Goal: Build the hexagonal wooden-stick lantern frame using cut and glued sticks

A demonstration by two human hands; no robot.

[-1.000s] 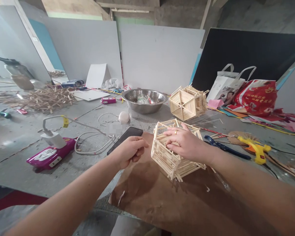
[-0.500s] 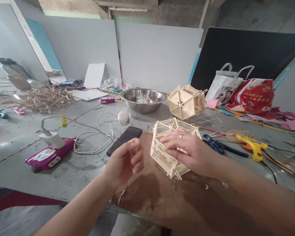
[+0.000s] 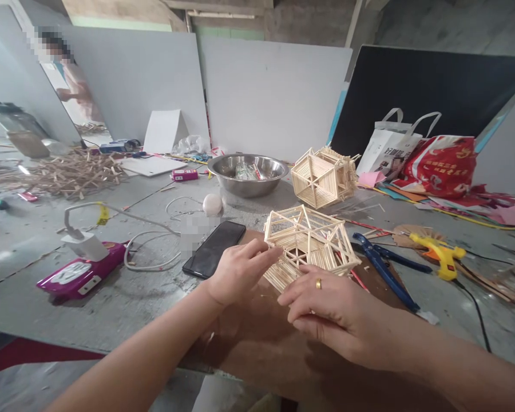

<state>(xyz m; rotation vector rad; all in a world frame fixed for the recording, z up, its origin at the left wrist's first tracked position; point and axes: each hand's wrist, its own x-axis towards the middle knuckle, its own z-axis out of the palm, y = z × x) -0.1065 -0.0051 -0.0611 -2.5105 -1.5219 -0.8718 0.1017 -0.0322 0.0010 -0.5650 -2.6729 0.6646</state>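
Observation:
A hexagonal frame built of thin wooden sticks (image 3: 306,240) rests on a brown cardboard sheet (image 3: 257,337) at the table's near edge. My left hand (image 3: 239,270) reaches its left side, fingertips pinched against the sticks. My right hand (image 3: 330,306), a gold ring on one finger, sits at the frame's near side with its fingers curled against the lower sticks. A second, similar stick frame (image 3: 321,176) stands farther back.
A black phone (image 3: 214,248) lies left of the frame. Blue-handled pliers (image 3: 384,260) and a yellow glue gun (image 3: 440,254) lie to the right. Behind are a steel bowl (image 3: 248,173), a pink power strip with charger (image 3: 79,269), scrap sticks (image 3: 68,171), bags (image 3: 438,163). A person stands far left (image 3: 75,86).
My left hand moved right from mid-air onto the frame's left side. My right hand slid off the frame's top down to its near side. The frame has turned, its open face showing. A person appeared.

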